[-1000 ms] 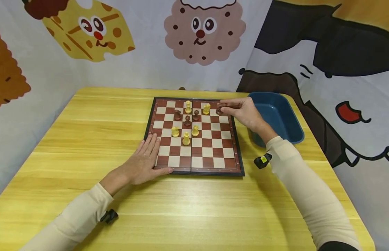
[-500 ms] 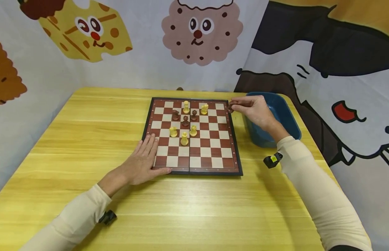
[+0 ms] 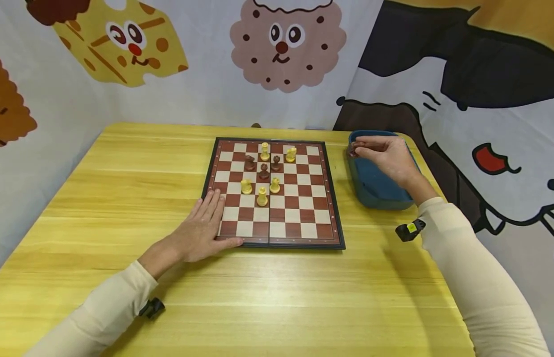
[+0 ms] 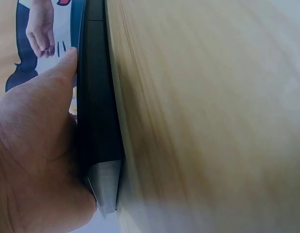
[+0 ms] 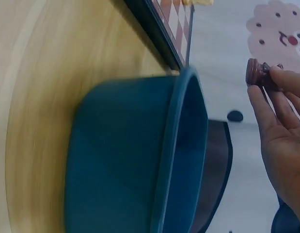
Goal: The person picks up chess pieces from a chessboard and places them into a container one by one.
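Observation:
In the head view my right hand (image 3: 393,158) pinches a dark brown chess piece (image 3: 354,148) between thumb and fingers, over the left side of a blue plastic bin (image 3: 384,202). The right wrist view shows the brown piece (image 5: 256,74) lying sideways in the fingertips, higher than the bin's rim (image 5: 175,121). My left hand (image 3: 198,233) rests on the front left corner of the red and white chessboard (image 3: 299,242), fingers straight, thumb along the front edge. The left wrist view has that hand (image 4: 38,131) against the board's black side (image 4: 99,97).
Several cream pieces, among them a knight (image 3: 290,155) and one nearer the front (image 3: 262,197), stand on the board. Brown pieces (image 3: 264,172) stand between them. A patterned cloth (image 3: 201,99) hangs behind the wooden table (image 3: 125,188).
My right hand has carried the brown chess piece from the board's back right corner rightward to over the bin. The left hand stays on the board.

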### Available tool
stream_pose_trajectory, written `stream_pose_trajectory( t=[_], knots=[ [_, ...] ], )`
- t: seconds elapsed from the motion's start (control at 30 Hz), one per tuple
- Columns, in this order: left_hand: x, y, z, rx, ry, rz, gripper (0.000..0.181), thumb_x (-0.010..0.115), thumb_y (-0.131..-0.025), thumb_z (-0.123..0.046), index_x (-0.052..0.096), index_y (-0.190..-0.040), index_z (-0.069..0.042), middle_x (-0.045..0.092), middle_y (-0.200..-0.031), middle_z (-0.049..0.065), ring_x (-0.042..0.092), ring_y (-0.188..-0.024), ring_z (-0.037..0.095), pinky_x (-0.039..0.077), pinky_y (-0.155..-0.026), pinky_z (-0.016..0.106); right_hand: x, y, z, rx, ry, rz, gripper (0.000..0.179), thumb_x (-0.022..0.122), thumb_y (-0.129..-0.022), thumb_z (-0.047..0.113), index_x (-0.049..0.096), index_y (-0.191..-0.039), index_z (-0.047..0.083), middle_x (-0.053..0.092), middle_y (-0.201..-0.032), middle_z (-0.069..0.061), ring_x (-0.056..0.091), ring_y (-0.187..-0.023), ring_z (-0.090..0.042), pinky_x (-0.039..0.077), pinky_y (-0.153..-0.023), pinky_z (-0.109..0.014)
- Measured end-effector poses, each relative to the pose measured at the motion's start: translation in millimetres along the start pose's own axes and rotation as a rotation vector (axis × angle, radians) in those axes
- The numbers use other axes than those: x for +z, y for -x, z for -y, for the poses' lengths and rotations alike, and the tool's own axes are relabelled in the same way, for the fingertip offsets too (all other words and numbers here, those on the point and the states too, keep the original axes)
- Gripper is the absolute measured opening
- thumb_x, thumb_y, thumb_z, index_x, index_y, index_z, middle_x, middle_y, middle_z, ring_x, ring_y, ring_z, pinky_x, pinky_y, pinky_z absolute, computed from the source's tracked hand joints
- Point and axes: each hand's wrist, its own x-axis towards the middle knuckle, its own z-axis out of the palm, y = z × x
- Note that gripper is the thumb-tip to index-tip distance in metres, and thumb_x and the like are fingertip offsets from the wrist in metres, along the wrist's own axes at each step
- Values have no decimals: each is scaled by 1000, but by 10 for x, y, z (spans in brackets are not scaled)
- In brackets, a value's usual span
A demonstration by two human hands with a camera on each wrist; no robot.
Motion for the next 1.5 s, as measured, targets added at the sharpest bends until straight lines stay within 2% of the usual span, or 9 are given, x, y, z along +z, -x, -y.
stream_pose_trajectory(
  t=[0.2,0.43,0.6,0.8,1.07,1.27,1.5],
  knots=[
    [6,-9,-12,-1,-1,3,116,37,-93,-81,-1,-158,8,-10,-164,27,-10,-152,38,-6,-120,50,-233,73,-86,8,-1,-59,33,67,-99,5,66,-130,-6,72,-116,-12,72,-97,-14,54,-88,-22],
    [-4,-3,-17,-7,-10,14,117,35,-93,-82,-3,-158,7,-11,-164,27,-12,-152,37,-7,-120,49,-439,164,-164,69,35,-99,36,68,-99,13,66,-132,-1,74,-113,-4,72,-96,-12,53,-88,-20],
    [-6,5,-8,-10,-1,14,116,37,-93,-81,-1,-158,8,-11,-164,27,-11,-152,38,-6,-120,50,-515,187,-183,97,-11,-117,37,69,-98,14,66,-132,-2,75,-111,-3,72,-95,-12,54,-88,-22],
    [1,5,-1,-5,4,4,116,38,-93,-80,-1,-158,8,-11,-164,27,-11,-152,38,-5,-120,50,-549,206,-160,79,-78,-127,37,70,-97,9,65,-130,-7,75,-110,-5,73,-94,-14,54,-87,-22],
    [-6,2,-12,-3,-1,-1,116,38,-94,-80,0,-158,9,-9,-164,28,-10,-152,39,-4,-121,51,-554,239,-141,66,39,-201,39,65,-101,13,61,-138,2,70,-122,2,63,-110,-5,48,-92,-13],
    [-20,11,-15,-6,-1,2,116,38,-94,-79,0,-158,9,-9,-164,28,-9,-152,39,-4,-121,51,-500,208,-125,52,51,-147,40,63,-103,17,60,-139,0,70,-123,4,62,-112,-5,48,-93,-15],
    [-21,20,-12,-2,10,-6,115,39,-94,-78,0,-158,9,-9,-164,28,-9,-152,40,-4,-120,51,-386,136,-128,17,26,-90,40,61,-104,16,60,-139,-4,70,-125,0,66,-101,-7,52,-83,-16]
  ],
)
